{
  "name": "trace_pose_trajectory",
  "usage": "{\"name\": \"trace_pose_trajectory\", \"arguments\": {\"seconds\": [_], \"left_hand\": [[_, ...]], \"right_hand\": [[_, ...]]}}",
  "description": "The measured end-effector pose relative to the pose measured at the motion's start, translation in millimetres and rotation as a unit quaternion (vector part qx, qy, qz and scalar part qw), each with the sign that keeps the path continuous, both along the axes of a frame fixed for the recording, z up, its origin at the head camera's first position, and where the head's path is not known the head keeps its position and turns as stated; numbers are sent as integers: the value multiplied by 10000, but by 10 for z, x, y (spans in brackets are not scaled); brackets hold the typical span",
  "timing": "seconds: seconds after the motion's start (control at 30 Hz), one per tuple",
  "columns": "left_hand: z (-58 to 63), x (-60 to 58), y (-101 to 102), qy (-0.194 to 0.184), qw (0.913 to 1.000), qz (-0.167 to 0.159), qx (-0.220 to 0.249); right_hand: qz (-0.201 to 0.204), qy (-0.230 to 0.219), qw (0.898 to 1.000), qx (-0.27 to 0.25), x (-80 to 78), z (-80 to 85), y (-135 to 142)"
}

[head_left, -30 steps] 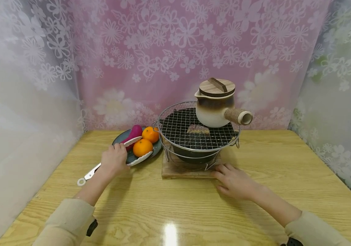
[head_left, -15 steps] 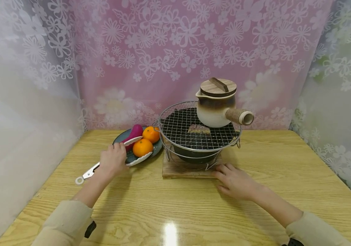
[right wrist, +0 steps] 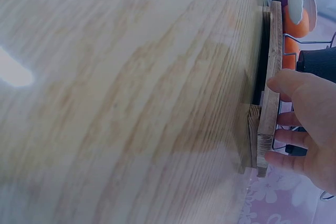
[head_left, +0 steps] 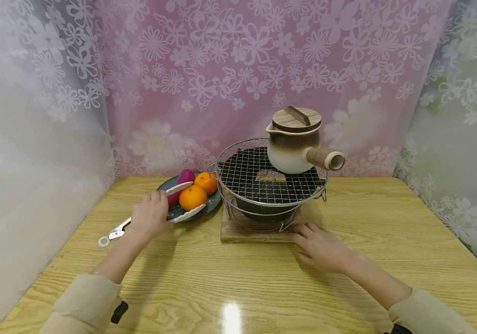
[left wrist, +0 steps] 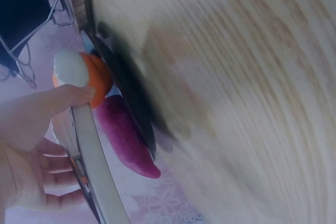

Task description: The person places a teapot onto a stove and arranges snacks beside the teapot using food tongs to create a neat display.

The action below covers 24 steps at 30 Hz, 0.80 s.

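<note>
My left hand (head_left: 150, 217) grips a pair of metal tongs with white scalloped tips (head_left: 188, 214); its ring-ended handle juts out behind the wrist. Between those tips sits the nearer orange (head_left: 192, 198), over a dark plate (head_left: 215, 204). A purple sweet potato (left wrist: 123, 135) and a second orange (head_left: 206, 183) lie beside it. In the left wrist view, the thumb presses along one arm of the tongs, and the fingers are on the far side. My right hand (head_left: 322, 248) rests its fingertips on the front right corner of a wooden board (right wrist: 270, 87), thumb near its front edge.
On the board stands a black grill stove (head_left: 259, 213) in a wire stand, topped by a round wire grate (head_left: 238, 185). A ceramic teapot (head_left: 290, 153) with a wooden lid sits on the grate, handle jutting right. Flowered curtains (head_left: 205, 60) enclose the wooden table.
The left hand and tongs have shifted slightly left and back, and the nearer orange has moved a little up and left with them. My right hand stays at the board's corner.
</note>
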State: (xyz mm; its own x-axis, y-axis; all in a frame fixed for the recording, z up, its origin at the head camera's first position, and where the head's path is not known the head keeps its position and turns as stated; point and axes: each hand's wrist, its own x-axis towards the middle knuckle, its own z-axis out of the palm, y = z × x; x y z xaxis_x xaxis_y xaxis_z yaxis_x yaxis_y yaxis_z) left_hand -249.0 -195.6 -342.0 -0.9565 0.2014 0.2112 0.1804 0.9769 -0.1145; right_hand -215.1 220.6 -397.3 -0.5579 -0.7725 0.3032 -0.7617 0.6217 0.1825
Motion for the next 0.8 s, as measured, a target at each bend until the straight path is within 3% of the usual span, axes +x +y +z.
{"name": "trace_pose_trajectory", "arguments": {"seconds": [0.37, 0.57, 0.8], "left_hand": [[141, 50, -21, 215, 9996, 12, 199], [223, 82, -41, 137, 9995, 3, 270], [343, 125, -26, 82, 9994, 10, 332]], "right_hand": [[5, 23, 10000, -6, -8, -12, 8], [72, 63, 9999, -49, 0, -3, 17], [17, -200, 9997, -112, 15, 17, 26]]}}
